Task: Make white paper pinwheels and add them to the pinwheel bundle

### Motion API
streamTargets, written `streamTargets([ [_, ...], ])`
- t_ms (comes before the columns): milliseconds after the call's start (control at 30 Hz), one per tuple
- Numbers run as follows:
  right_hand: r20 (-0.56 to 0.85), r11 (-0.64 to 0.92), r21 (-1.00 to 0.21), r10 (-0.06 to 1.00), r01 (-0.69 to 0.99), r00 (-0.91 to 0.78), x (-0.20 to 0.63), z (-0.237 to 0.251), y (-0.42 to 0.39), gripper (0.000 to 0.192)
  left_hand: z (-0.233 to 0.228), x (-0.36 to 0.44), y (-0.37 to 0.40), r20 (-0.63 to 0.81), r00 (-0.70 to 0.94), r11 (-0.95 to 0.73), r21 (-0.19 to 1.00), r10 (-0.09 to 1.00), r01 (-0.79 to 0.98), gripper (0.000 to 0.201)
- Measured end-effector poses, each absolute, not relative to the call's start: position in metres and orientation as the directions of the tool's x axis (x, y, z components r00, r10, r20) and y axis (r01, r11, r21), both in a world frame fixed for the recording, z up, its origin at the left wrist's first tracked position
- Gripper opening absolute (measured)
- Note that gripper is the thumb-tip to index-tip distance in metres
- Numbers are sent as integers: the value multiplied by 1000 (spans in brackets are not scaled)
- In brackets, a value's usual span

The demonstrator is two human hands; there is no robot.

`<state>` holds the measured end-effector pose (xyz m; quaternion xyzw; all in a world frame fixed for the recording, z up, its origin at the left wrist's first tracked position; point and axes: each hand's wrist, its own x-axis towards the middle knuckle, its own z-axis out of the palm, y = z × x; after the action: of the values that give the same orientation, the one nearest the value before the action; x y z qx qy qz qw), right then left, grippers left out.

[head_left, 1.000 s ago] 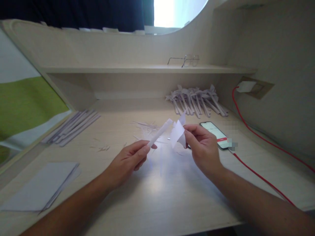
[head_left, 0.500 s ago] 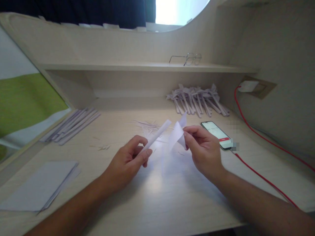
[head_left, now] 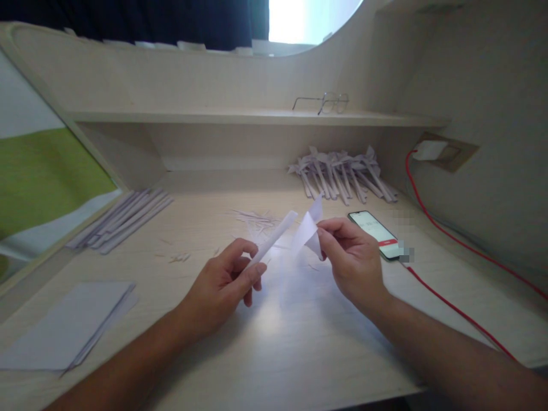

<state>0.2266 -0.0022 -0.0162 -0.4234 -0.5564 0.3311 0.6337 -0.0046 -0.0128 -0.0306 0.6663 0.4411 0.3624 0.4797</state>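
Mid-assembly: left hand [head_left: 222, 282] pinching folded paper strip [head_left: 274, 237]; right hand [head_left: 349, 260] gripping paper blades [head_left: 309, 231]; likely next, careful joining.

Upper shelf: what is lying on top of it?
A pair of glasses lies on the upper shelf, lenses to the right. The shelf's back edge is out of sight from this angle.

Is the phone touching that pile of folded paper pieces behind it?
Apart. The head view shows bare desk between the phone and the pile of folded paper pieces.
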Motion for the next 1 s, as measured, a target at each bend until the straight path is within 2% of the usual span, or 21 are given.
streamTargets([
  [133, 441, 432, -898, 884, 90, 153, 227, -19, -3, 10, -34, -6, -15, 92, 346, -217, 915, 934, 341, 21],
  [267, 444, 432, -895, 886, 109, 136, 225, -21, -5, 13, -39, -8, -17, 169, 346, -342, 774, 923, 533, 20],
  [333, 449, 437, -892, 885, 114, 120, 225, -20, -7, 13, -40, -8, -18, 188, 347, -365, 738, 919, 568, 20],
  [433, 460, 448, -886, 883, 122, 91, 226, -18, -8, 12, -36, -6, -18, 174, 323, -319, 819, 930, 476, 21],
  [567, 446, 438, -894, 890, 94, 95, 225, -18, -8, 19, -27, 2, -15, 144, 231, -189, 964, 962, 189, 21],
  [633, 395, 393, -909, 919, 135, -15, 221, -21, -7, 23, -24, 6, -12, 131, 178, -151, 983, 975, 108, 22],
  [700, 329, 365, -901, 927, 236, -179, 216, -25, -7, 25, -23, 8, -9, 116, 148, -125, 991, 982, 53, 24],
  [767, 275, 358, -876, 922, 323, -274, 212, -28, -7, 26, -25, 8, -5, 108, 131, -111, 994, 985, 18, 27],
  [833, 266, 343, -871, 931, 351, -248, 214, -26, -5, 26, -28, 6, -1, 125, 86, -128, 991, 988, 30, 27],
  [1000, 416, 366, -849, 908, 380, 55, 244, -12, 15, 32, -34, -5, 8, 162, 34, -164, 984, 986, 76, 26],
])
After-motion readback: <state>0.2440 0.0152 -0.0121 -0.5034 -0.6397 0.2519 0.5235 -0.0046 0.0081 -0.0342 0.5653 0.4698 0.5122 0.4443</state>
